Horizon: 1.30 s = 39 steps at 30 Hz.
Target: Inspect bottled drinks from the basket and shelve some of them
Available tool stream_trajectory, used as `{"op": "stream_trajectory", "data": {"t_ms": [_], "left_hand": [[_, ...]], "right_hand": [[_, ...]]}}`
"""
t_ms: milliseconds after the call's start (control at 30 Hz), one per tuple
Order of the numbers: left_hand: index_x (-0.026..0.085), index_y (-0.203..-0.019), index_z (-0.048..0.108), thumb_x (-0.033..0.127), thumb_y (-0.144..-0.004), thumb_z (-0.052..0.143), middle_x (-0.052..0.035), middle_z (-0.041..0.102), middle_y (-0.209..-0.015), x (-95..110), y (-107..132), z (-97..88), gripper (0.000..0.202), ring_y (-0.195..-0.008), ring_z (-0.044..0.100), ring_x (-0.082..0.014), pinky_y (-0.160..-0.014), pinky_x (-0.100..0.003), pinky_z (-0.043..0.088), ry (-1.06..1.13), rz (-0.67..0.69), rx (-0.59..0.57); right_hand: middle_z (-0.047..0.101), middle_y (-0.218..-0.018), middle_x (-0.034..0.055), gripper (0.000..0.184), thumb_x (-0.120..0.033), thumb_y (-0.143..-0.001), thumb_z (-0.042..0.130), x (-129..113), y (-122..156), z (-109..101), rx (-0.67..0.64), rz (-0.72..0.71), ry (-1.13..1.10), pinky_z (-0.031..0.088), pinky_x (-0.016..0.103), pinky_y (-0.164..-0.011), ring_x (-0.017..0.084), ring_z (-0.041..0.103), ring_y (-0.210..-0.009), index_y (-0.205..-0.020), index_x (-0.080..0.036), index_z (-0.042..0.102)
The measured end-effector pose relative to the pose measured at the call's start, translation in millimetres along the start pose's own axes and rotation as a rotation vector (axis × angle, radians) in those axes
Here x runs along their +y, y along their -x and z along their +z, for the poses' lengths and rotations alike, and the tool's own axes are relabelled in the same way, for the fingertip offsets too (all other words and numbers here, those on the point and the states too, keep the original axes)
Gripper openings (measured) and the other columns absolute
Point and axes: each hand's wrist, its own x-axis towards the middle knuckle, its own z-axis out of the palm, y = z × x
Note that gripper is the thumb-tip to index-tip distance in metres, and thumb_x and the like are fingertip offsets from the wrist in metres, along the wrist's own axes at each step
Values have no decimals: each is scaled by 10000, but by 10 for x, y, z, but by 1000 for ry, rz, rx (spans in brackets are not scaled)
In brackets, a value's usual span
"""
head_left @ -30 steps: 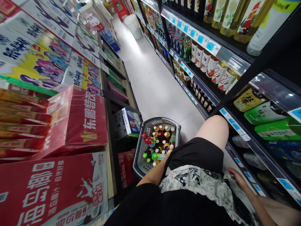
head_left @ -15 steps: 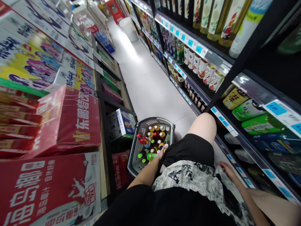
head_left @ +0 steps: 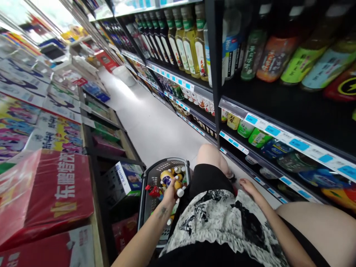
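Observation:
My left hand [head_left: 170, 193] is wrapped round a bottle [head_left: 166, 178] of yellow-orange drink with a purple label and a white cap. It holds the bottle tilted above a grey plastic shopping basket [head_left: 151, 174]. Several capped drink bottles stand in the basket, partly hidden by my hand and arm. One of them is a red bottle [head_left: 153, 190] leaning at the left side. My right hand [head_left: 249, 186] hangs beside my right knee and the black-and-white patterned cloth. Its fingers are loosely stretched, with nothing in them.
Drink shelves [head_left: 241, 111] with price tags run along the right, stocked with several bottles. At left are stacked red drink cartons [head_left: 55, 193] on a low rack. A pale floor aisle [head_left: 144, 111] leads to a white bucket [head_left: 124, 76].
My left hand has come up from among the bottles with the yellow-orange bottle in it. The view has swung up and to the right, showing more of the shelves.

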Motion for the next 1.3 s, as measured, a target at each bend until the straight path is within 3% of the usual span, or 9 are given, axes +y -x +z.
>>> {"op": "stream_trajectory", "data": {"t_ms": [100, 267, 433, 533, 700, 833, 967, 1167, 1300], "left_hand": [[195, -1187, 625, 574, -789, 793, -67, 729, -1012, 37, 251, 285, 575, -832, 721, -209, -744, -302, 599, 1, 310, -142], [176, -1282, 604, 500, -724, 837, -107, 713, -1154, -40, 552, 1014, 685, -1064, 688, -275, -980, -408, 556, -423, 979, -427], [213, -1336, 618, 327, -809, 772, -107, 688, -1262, -309, 488, 1775, 561, -1183, 621, -295, -1047, -465, 464, -776, 1587, -707], [206, -1302, 632, 217, -759, 782, -98, 688, -1258, -524, 417, 2004, 563, -1203, 593, -304, -1044, -465, 437, -956, 1605, -846], [200, -1242, 623, 129, -710, 747, -96, 678, -1243, -648, 365, 2124, 551, -1191, 572, -308, -1021, -456, 445, -1056, 1445, -1024], [187, -1171, 629, 83, -719, 685, -101, 658, -1217, -610, 342, 2184, 467, -1177, 560, -284, -1060, -422, 455, -932, 1416, -1004], [186, -1156, 662, 65, -750, 657, -94, 647, -1189, -593, 329, 2131, 424, -1155, 555, -262, -1057, -396, 457, -808, 1447, -960], [200, -1201, 689, 95, -768, 664, -110, 644, -1226, -600, 354, 2044, 446, -1185, 552, -274, -1081, -434, 453, -865, 1535, -916], [207, -1255, 698, 43, -729, 627, -111, 660, -1256, -625, 405, 2054, 556, -1243, 542, -300, -1178, -512, 392, -939, 1636, -881]], "right_hand": [[695, -761, 64, 222, -325, -699, 743, -105, 83, 32, 0, -57, -26, 519, 414, -930, 308, 684, -911, -843, -178, 661], [753, -1014, 96, 346, -471, -829, 681, -332, 331, 29, -22, -137, -161, 539, 423, -946, 289, 695, -978, -1010, -176, 696], [744, -1197, 121, 510, -628, -908, 591, -491, 870, -183, -175, -190, -823, 613, 434, -847, 299, 721, -1034, -1175, -201, 665], [736, -1247, 117, 598, -698, -933, 559, -415, 1253, -301, -193, -164, -1084, 643, 440, -802, 307, 728, -1051, -1268, -210, 648], [742, -1206, 150, 740, -796, -939, 477, -263, 1541, -276, -176, -210, -1025, 660, 423, -762, 320, 730, -1068, -1333, -186, 620], [677, -1344, 165, 919, -902, -885, 404, -334, 1503, -223, -312, -355, -925, 646, 485, -889, 348, 660, -1228, -1420, -177, 583], [628, -1432, 146, 917, -892, -859, 478, -408, 1518, -195, -423, -368, -891, 609, 499, -975, 350, 620, -1294, -1464, -207, 553], [654, -1398, 145, 849, -818, -890, 494, -411, 1620, -214, -410, -277, -870, 529, 514, -1087, 352, 579, -1357, -1455, -189, 570], [729, -1238, 142, 815, -809, -885, 527, -390, 1574, -294, -376, -219, -834, 560, 497, -1047, 353, 657, -1234, -1359, -159, 651]]}}
